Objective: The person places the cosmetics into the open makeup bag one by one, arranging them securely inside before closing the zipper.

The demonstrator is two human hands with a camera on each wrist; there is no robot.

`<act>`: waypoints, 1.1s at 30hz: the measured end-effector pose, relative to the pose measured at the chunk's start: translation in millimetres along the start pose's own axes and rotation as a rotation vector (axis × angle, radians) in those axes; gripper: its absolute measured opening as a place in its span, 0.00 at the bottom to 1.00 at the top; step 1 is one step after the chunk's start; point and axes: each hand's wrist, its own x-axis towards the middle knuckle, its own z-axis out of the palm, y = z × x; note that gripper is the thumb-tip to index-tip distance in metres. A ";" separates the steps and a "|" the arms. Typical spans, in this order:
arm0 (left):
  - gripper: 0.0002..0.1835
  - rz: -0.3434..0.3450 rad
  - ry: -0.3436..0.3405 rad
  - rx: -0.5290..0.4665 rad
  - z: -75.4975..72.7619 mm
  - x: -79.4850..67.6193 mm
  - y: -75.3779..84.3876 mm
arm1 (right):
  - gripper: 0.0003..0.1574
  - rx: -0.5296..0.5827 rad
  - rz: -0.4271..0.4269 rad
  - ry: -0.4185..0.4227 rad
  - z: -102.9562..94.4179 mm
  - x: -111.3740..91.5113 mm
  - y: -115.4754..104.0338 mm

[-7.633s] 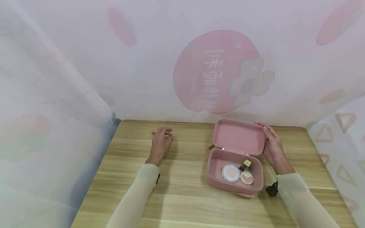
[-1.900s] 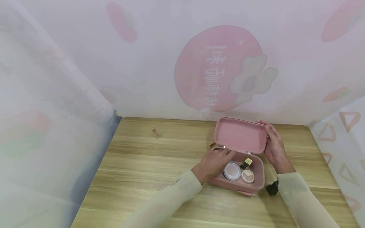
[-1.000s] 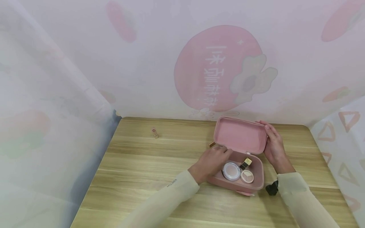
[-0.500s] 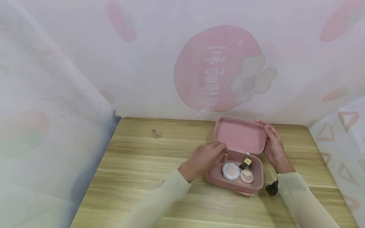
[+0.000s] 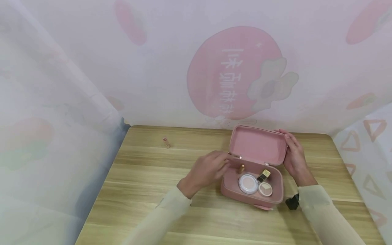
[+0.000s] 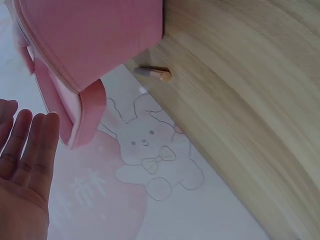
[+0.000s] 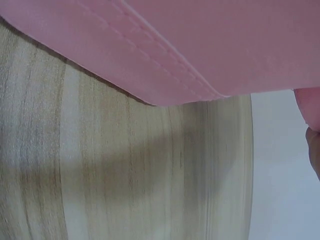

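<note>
A: Entry for the case (image 5: pixel 254 167), please?

B: Pink, one; on the desk (image 5: pixel 214 224), lid (image 5: pixel 258 146) raised. Contents: round compact (image 5: pixel 248 184), round palette (image 5: pixel 265 189), black-and-gold piece (image 5: pixel 263 175), gold tube (image 5: pixel 241 168).

A: Hands?

B: Two, apart. Right hand (image 5: pixel 296 161): clamped on the lid's edge. Left hand (image 5: pixel 206 172): fingers extended, nothing held, at the case's left end; contact uncertain.

A: Step in hand?

B: Filling the case, I judge. Outstanding: pink tube (image 5: pixel 166 142), far left; two-toned tube (image 6: pixel 154 73), lying behind the case. Next move calls for the left hand pinching either, lid held up.

A: Changes from half a second ago?

B: Gold tube: then under the left fingers, now free inside. Left hand: farther left. Right hand: unaltered.
</note>
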 end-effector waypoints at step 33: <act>0.13 -0.750 0.119 -0.296 -9.2 -77.5 -89.7 | 0.20 0.022 0.012 -0.004 1.8 -0.7 -1.5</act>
